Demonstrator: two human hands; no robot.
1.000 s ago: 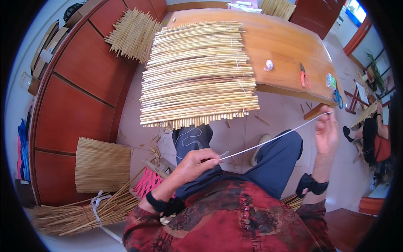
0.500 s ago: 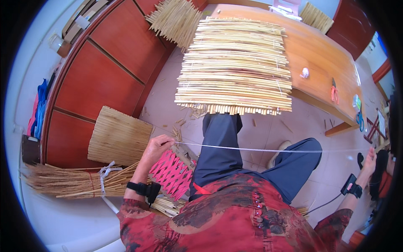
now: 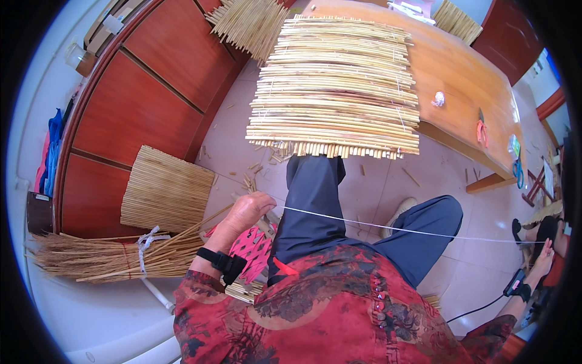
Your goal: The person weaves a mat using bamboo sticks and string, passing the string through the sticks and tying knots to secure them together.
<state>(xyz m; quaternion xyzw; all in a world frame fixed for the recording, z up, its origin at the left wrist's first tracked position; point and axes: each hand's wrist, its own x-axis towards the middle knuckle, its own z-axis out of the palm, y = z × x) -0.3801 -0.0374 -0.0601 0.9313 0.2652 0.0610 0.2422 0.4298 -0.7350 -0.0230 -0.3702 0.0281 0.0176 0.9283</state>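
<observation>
A white cord (image 3: 357,222) stretches across my dark trousers. My left hand (image 3: 252,212), above a pink criss-crossed item (image 3: 247,247) on the left, pinches one end. My right hand (image 3: 541,261) grips the cord far out at the right edge, beside another person's dark-clothed leg. In front of my knees, a mat of pale reed sticks (image 3: 332,85), tied with thin white strings, rests on the wooden table (image 3: 461,79) and juts past its near edge.
Red cabinets (image 3: 136,94) line the left, with reed mats (image 3: 163,188) and a tied straw bundle (image 3: 91,258). The table holds a string ball (image 3: 438,99), orange pliers (image 3: 482,130) and blue scissors (image 3: 518,173). Stick offcuts litter the floor. Another person (image 3: 550,225) sits at far right.
Compared with one second ago, my hands are much farther apart, stretching the cord across my legs. Since half a second ago, my right hand has dropped lower. The view has shifted.
</observation>
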